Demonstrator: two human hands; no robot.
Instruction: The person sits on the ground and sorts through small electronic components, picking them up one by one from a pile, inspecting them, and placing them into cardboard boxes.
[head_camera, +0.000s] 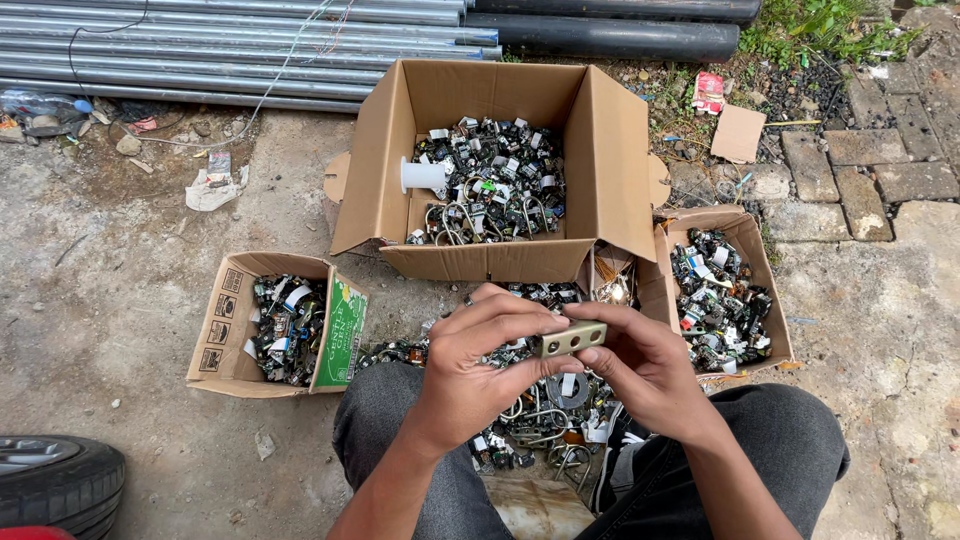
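Observation:
My left hand (478, 360) and my right hand (645, 365) both grip a small brass-coloured padlock body (571, 339) with two round holes on its upper face. I hold it over my lap, above a loose pile of padlocks and shackles (545, 410) on the ground between my knees. Fingers of both hands wrap the ends of the metal block.
A large open cardboard box (610, 150) of padlocks and a white spool stands ahead. A smaller box (232, 310) of locks sits left, another box (752, 250) right. Metal pipes (240, 50) lie at the back, a tyre (55, 485) at bottom left, paving bricks at the right.

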